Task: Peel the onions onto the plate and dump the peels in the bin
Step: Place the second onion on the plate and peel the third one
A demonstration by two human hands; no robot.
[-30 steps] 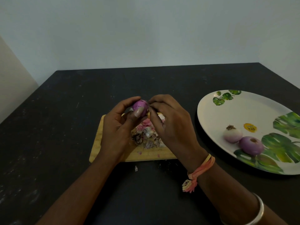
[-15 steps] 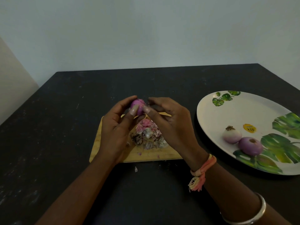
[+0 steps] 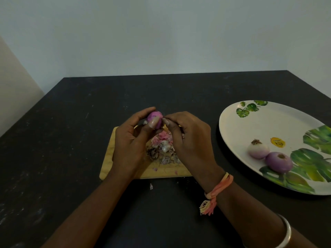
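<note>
My left hand (image 3: 130,142) grips a small purple onion (image 3: 155,116) above the far edge of a wooden cutting board (image 3: 109,158). My right hand (image 3: 191,138) pinches at the onion's right side with fingertips and thumb; any skin between them is too small to make out. A heap of pink and brown peels (image 3: 162,149) lies on the board under my hands. Two peeled onions, a pale one (image 3: 258,149) and a purple one (image 3: 278,161), sit on the white leaf-patterned plate (image 3: 250,122) at the right.
A black table (image 3: 62,131) carries everything, with walls behind and to the left. A peel scrap (image 3: 151,186) lies on the table just in front of the board. No bin is in view.
The onion has been turned a little in my left hand, and my right fingertips have shifted to its right side. The plate and its onions have not moved.
</note>
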